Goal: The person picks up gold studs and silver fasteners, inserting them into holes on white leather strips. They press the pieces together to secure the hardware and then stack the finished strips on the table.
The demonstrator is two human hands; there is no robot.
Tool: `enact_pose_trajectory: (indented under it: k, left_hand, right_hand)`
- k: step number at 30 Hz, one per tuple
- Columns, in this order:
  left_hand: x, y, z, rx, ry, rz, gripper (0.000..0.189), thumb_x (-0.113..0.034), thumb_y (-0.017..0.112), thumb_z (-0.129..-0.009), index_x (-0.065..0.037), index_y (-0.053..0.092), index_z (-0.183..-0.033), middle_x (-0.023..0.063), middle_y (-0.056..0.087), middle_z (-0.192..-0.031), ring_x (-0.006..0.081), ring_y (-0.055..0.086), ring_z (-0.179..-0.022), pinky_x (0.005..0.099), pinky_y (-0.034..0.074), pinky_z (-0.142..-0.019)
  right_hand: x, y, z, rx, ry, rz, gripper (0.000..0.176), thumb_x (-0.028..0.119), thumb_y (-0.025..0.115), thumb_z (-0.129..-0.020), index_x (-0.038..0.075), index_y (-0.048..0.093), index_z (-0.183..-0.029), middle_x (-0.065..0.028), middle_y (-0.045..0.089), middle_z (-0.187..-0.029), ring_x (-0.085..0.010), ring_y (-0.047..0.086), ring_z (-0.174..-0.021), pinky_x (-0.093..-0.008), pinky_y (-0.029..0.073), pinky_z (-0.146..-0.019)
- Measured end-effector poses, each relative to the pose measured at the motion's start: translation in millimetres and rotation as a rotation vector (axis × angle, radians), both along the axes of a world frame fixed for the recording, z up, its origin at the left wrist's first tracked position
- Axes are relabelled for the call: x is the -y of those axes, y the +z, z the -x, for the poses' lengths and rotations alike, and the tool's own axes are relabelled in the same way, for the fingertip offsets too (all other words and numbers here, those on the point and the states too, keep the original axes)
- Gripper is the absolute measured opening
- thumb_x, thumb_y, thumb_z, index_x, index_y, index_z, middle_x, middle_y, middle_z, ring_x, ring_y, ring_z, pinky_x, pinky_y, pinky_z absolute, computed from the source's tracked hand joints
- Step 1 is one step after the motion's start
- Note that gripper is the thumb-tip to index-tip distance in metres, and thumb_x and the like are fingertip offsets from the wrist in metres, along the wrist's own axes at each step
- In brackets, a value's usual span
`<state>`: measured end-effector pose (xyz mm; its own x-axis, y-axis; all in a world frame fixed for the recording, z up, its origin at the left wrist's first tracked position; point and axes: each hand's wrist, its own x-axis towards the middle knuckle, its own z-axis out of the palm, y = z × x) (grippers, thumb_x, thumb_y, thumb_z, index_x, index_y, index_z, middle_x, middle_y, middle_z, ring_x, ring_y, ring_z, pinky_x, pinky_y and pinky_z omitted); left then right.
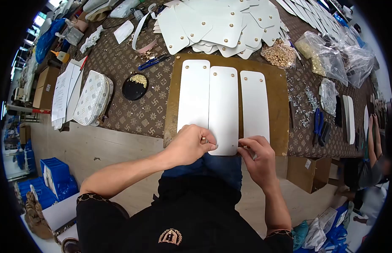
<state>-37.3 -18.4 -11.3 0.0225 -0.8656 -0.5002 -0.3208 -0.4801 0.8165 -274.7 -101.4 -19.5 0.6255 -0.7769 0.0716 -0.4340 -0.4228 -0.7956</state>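
Three long white panels with rounded corners lie side by side on a brown board: a left panel [194, 92], a middle panel [223, 105] and a right panel [255, 105]. Each has two gold studs at its far end. My left hand [189, 145] is closed over the near left corner of the middle panel, fingertips pinched together. A small gold-coloured metal piece [203, 138] shows among its curled fingers. At the middle panel's near right edge, my right hand [258, 158] pinches with thumb and forefinger. A tiny dark hole [233, 145] sits near that corner.
Behind the brown board [173, 105] are a heap of studded white panels [204, 25] and a pile of gold studs [279, 55]. A black dish [135, 87] and patterned pouch [92, 98] lie left. Blue-handled pliers [318, 122] lie right. Another person's arm [373, 139] shows far right.
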Motion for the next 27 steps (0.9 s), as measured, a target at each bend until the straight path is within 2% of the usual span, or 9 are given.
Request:
enact_pose_trajectory:
  k: [9, 15, 23, 25, 27]
  left_hand:
    - [8, -2, -4, -0.015, 0.013, -0.017, 0.009, -0.005, 0.080, -0.089, 0.004, 0.078, -0.090, 0.0066, 0.074, -0.078, 0.0084, 0.066, -0.069, 0.0258, 0.054, -0.063]
    - [19, 2, -5, 0.000, 0.030, -0.113, 0.010, -0.005, 0.084, -0.086, 0.003, 0.078, -0.086, 0.0071, 0.074, -0.077, 0.0092, 0.067, -0.069, 0.0269, 0.055, -0.063]
    - [19, -2, -6, 0.037, 0.038, -0.083, 0.013, -0.008, 0.087, -0.084, 0.001, 0.078, -0.083, 0.0056, 0.073, -0.074, 0.0086, 0.065, -0.067, 0.0253, 0.053, -0.060]
    - [16, -7, -7, 0.037, 0.031, -0.055, 0.013, -0.009, 0.087, -0.084, 0.001, 0.078, -0.082, 0.0057, 0.073, -0.075, 0.0083, 0.064, -0.066, 0.0246, 0.051, -0.059]
    - [13, -16, -11, -0.105, 0.063, 0.060, 0.021, -0.017, 0.083, -0.091, 0.002, 0.076, -0.084, 0.0023, 0.068, -0.068, 0.0087, 0.057, -0.058, 0.0252, 0.047, -0.054]
  right_hand:
    - [2, -2, 1, -0.002, 0.013, -0.020, 0.020, -0.001, 0.077, -0.084, 0.003, 0.074, -0.104, -0.0111, 0.069, -0.096, -0.0298, 0.065, -0.090, -0.0398, 0.054, -0.078]
    - [4, -4, 1, -0.014, 0.043, 0.009, 0.020, 0.000, 0.077, -0.084, 0.003, 0.074, -0.103, -0.0111, 0.070, -0.096, -0.0298, 0.065, -0.090, -0.0399, 0.053, -0.079]
    - [6, 0, 2, 0.018, 0.021, -0.054, 0.020, 0.001, 0.078, -0.085, 0.004, 0.075, -0.105, -0.0106, 0.070, -0.097, -0.0262, 0.067, -0.087, -0.0368, 0.055, -0.073]
    - [8, 5, 4, 0.010, 0.014, -0.023, 0.021, -0.001, 0.077, -0.087, 0.002, 0.075, -0.107, -0.0094, 0.070, -0.099, -0.0188, 0.069, -0.083, -0.0316, 0.056, -0.074]
    - [11, 10, 4, 0.039, 0.010, 0.029, 0.020, -0.001, 0.077, -0.087, 0.002, 0.075, -0.107, -0.0091, 0.070, -0.098, -0.0191, 0.069, -0.083, -0.0314, 0.056, -0.073]
